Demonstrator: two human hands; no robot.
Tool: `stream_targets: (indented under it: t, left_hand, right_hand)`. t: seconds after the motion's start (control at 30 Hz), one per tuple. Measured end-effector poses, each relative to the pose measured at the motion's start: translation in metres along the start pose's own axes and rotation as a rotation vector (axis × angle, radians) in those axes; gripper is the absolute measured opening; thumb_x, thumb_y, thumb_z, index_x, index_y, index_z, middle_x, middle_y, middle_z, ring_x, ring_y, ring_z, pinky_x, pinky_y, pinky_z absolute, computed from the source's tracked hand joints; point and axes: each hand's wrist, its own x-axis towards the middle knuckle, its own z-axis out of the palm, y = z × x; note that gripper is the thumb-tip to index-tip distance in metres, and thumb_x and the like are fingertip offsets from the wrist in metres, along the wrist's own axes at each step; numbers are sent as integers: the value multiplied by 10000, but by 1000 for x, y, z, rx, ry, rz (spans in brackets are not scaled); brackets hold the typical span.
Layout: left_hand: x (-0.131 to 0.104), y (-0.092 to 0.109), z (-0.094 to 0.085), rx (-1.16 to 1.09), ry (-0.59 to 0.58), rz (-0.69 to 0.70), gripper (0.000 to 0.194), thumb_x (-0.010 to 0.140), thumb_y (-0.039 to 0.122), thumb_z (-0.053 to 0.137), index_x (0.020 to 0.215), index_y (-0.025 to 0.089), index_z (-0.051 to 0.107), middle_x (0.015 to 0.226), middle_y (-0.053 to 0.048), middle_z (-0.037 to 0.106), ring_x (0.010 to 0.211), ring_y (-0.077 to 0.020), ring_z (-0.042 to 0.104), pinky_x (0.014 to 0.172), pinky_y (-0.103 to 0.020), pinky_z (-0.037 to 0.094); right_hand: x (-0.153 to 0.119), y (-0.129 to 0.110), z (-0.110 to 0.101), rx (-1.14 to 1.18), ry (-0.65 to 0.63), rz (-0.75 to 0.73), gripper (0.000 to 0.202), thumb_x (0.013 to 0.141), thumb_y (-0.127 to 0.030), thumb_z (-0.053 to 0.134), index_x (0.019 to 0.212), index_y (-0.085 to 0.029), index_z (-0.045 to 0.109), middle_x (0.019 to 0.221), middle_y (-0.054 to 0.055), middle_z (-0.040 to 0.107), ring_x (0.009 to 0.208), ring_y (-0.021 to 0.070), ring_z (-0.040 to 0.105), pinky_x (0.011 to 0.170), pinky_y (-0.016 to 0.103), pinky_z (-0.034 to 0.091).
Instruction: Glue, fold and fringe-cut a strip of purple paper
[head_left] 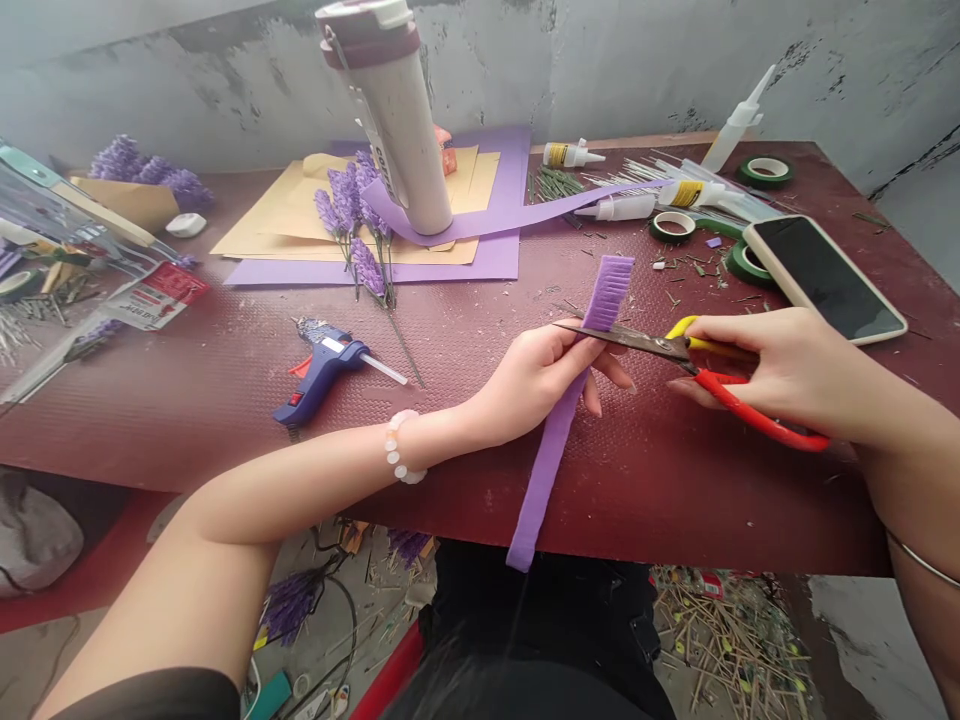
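Note:
My left hand (534, 375) pinches a purple strip (551, 460) whose upper end is cut into a fringe and whose lower end hangs toward the table's front edge. In my right hand (795, 370) are scissors (660, 345) with one yellow and one red handle. The blades lie across the strip just below the fringe, beside my left fingertips. A second purple strip (517, 217) runs over the papers around the base of a tall tumbler (397, 120).
On the dark red table (450, 320), a blue glue gun (319, 370) lies left of centre. Purple flowers (352, 205) rest on paper sheets (262, 225). A phone (825, 280), green tape rolls (765, 170) and glue bottles (739, 125) are at the right. A plastic bag (82, 220) is far left.

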Motion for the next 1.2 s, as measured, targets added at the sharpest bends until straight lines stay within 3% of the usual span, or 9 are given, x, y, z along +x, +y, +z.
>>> stream_targets:
  t: [0.1, 0.33, 0.6, 0.77, 0.87, 1.0, 1.2]
  left_hand:
    - [0, 1, 0, 12, -6, -6, 292, 1168, 339, 562, 951, 156, 631, 964, -91, 876, 573, -79, 734, 664, -215, 575]
    - [1, 2, 0, -13, 1, -58, 295, 1162, 306, 560, 937, 145, 663, 981, -109, 883, 541, -60, 684, 599, -189, 534]
    - [2, 7, 0, -43, 12, -109, 297, 1150, 270, 573, 924, 123, 699, 926, -104, 869, 518, -62, 654, 559, -185, 513]
    - [1, 9, 2, -75, -6, -124, 300, 1143, 294, 591, 916, 129, 697, 906, -97, 866, 512, -58, 635, 561, -187, 523]
    - [-2, 8, 3, -141, -34, -115, 303, 1110, 393, 668, 953, 136, 699, 947, -114, 880, 546, -82, 679, 572, -208, 551]
    - [-5, 9, 3, -178, -62, -121, 482, 1030, 618, 755, 1004, 138, 721, 995, -141, 890, 611, -129, 745, 600, -248, 589]
    - [-4, 11, 3, -168, -95, -139, 515, 1016, 654, 758, 909, 162, 650, 980, -143, 887, 610, -120, 739, 634, -253, 604]
  right_hand:
    - [3, -1, 0, 35, -14, 24, 627, 700, -876, 807, 778, -263, 701, 723, 65, 714, 688, 283, 659, 665, 433, 548]
    - [-1, 21, 1, -89, 34, -74, 307, 827, -594, 716, 851, -288, 701, 695, 31, 682, 630, 256, 616, 636, 407, 451]
    - [0, 32, -1, -215, 68, -102, 305, 831, -602, 661, 822, -298, 677, 624, 31, 653, 566, 244, 549, 615, 408, 375]
    - [-1, 28, -3, -172, 10, -82, 299, 823, -582, 656, 770, -288, 651, 572, 10, 589, 561, 215, 464, 593, 399, 347]
    - [-2, 25, -6, -105, -64, -40, 291, 817, -536, 658, 698, -276, 600, 573, -4, 526, 586, 197, 437, 600, 385, 338]
    - [-1, 26, -12, -21, -201, -7, 272, 805, -504, 657, 688, -264, 603, 621, -12, 492, 612, 176, 380, 593, 365, 323]
    - [-1, 22, -17, 8, -233, 53, 340, 791, -557, 686, 666, -262, 570, 660, -8, 477, 653, 180, 386, 615, 367, 336]
